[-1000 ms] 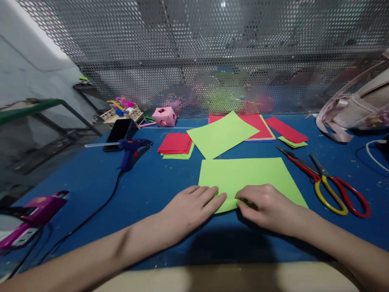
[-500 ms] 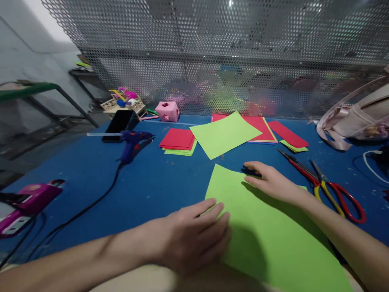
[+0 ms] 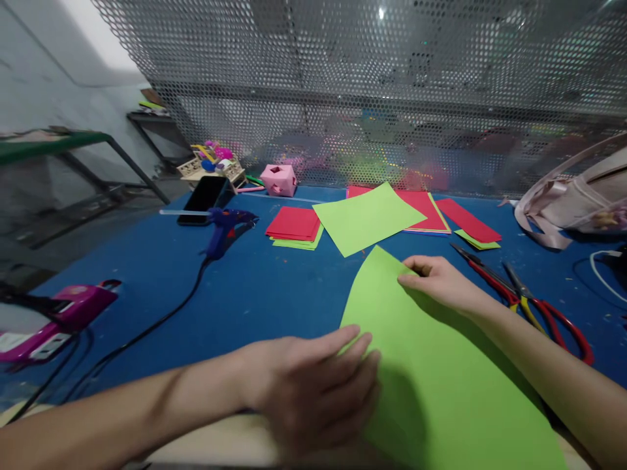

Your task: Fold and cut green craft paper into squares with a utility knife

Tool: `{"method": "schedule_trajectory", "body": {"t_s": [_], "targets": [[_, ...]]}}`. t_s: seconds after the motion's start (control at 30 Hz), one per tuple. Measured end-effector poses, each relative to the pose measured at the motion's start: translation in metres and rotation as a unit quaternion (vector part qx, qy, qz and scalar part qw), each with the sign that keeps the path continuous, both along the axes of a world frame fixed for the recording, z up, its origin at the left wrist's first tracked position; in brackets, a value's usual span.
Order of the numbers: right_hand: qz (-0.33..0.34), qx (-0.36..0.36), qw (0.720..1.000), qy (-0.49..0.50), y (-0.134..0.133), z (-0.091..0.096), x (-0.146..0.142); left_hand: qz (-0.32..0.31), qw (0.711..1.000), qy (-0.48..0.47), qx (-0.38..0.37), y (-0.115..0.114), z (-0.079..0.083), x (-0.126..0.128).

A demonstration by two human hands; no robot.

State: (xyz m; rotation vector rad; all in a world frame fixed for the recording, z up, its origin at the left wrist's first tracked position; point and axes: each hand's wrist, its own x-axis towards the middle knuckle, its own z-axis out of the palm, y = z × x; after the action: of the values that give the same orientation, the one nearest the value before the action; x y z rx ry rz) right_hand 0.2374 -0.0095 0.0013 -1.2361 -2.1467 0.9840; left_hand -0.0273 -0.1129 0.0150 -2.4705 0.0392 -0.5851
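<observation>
A large green paper sheet (image 3: pixel 441 385) lies on the blue table (image 3: pixel 264 294), pulled close to me and over the near edge. My left hand (image 3: pixel 313 385) rests on its near left edge with fingers stretched flat. My right hand (image 3: pixel 438 284) pinches the sheet's far corner, which curls up off the table.
Another green sheet (image 3: pixel 367 215) lies on red sheets (image 3: pixel 421 202) farther back. A red paper stack (image 3: pixel 294 224), a blue glue gun (image 3: pixel 225 225) with its cord, a phone (image 3: pixel 203 196), a pink box (image 3: pixel 278 179), scissors (image 3: pixel 529 300), a pink bag (image 3: pixel 573 196) and a magenta tool (image 3: pixel 63 313) surround it. Mesh wall behind.
The green sheet was dragged toward me. My right hand went from its near edge to its far corner and now lifts that corner. My left hand stayed on the near left edge.
</observation>
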Motion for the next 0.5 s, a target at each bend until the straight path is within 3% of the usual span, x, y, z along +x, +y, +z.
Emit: {"method": "schedule_trajectory", "body": {"t_s": [0.13, 0.27, 0.37, 0.5], "targets": [[-0.014, 0.112, 0.994, 0.0, 0.019, 0.023, -0.006, 0.137, 0.987, 0.054, -0.063, 0.018, -0.005, 0.001], [0.019, 0.212, 0.977, 0.008, 0.019, 0.035, -0.022, 0.179, 0.978, 0.086, -0.058, 0.03, -0.016, -0.002], [0.069, 0.27, 0.96, 0.001, 0.001, 0.026, -0.028, 0.217, 0.966, 0.103, -0.093, 0.037, -0.024, -0.013], [0.136, 0.38, 0.913, -0.054, -0.026, 0.002, -0.018, 0.265, 0.942, 0.112, -0.175, 0.04, -0.029, -0.029]]}}
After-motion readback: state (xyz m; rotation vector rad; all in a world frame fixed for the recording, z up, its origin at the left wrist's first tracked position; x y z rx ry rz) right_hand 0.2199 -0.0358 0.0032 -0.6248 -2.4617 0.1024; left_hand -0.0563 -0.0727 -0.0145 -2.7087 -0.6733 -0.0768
